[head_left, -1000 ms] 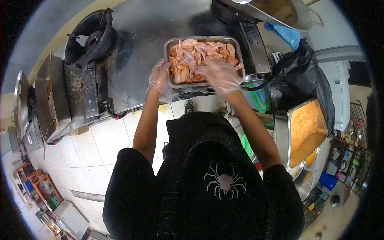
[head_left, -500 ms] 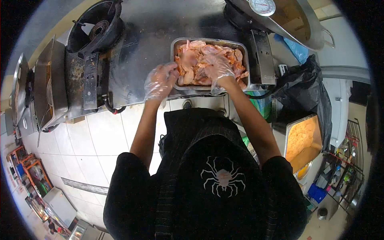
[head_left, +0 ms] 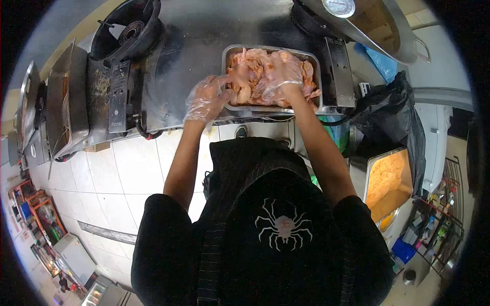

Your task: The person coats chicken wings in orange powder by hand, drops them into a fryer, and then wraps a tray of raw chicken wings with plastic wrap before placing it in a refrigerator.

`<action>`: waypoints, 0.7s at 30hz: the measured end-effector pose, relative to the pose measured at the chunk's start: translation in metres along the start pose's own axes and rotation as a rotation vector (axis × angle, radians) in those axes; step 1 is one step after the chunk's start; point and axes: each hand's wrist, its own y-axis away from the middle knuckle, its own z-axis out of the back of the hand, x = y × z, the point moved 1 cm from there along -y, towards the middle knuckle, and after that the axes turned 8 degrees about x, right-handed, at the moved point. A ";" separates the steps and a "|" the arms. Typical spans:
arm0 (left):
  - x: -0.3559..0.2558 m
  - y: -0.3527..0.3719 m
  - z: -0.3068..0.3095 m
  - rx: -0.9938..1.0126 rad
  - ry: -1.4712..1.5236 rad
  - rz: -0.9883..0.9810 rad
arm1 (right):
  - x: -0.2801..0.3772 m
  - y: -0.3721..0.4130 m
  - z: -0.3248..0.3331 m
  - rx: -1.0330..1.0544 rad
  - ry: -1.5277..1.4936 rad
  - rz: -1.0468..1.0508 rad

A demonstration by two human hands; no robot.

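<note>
Raw, seasoned chicken pieces [head_left: 245, 93] fill a rectangular metal tray [head_left: 319, 76] on the steel worktop. My right hand [head_left: 284, 72], in a clear plastic glove, lies palm down on the meat in the right half of the tray. Its fingers are stretched out, with their tips partly lost among the pieces. At the tray's left rim is my left hand [head_left: 206, 98], gloved the same way. Thumb and fingers stand apart there, reaching over the rim beside the chicken.
Black gas burners flank the tray, one at left [head_left: 126, 31], another at right under a large metal pan [head_left: 393, 25] with a dial thermometer [head_left: 339, 7]. Deep metal containers [head_left: 76, 97] stand far left. Lower right, a container holds an orange-brown crumbly mass [head_left: 386, 178] near a black plastic bag [head_left: 395, 112].
My right hand has shifted upward over the chicken and lies flatter across it. My left hand stays at the left rim with only a small shift. The camera view has moved slightly.
</note>
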 end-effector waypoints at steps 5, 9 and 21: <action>-0.011 -0.011 -0.024 -0.080 0.386 -0.111 | -0.018 -0.005 0.010 0.172 -0.771 -0.136; -0.044 -0.037 -0.039 0.042 0.685 0.019 | -0.007 0.001 0.013 0.369 -0.759 -0.134; -0.061 -0.057 -0.048 0.186 0.525 -0.166 | -0.025 0.013 0.034 0.476 -0.719 -0.110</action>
